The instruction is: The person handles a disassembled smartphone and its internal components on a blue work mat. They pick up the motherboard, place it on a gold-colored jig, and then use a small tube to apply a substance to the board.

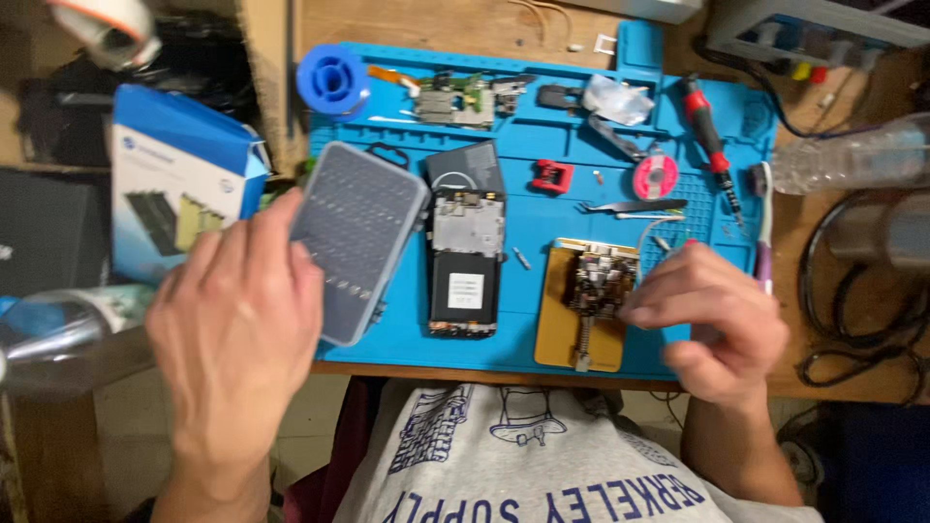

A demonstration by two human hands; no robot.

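A blue silicone work mat (542, 165) fills the middle of the frame. My left hand (237, 320), lower left, lies open with fingers spread over a grey plastic bit case (363, 232), hiding its lower-left corner. At centre lies an opened black phone (467, 252). Lower right, my right hand (712, 315) pinches a small circuit board (601, 281) clamped on a tan holder (567, 334); my fingertips cover its right edge.
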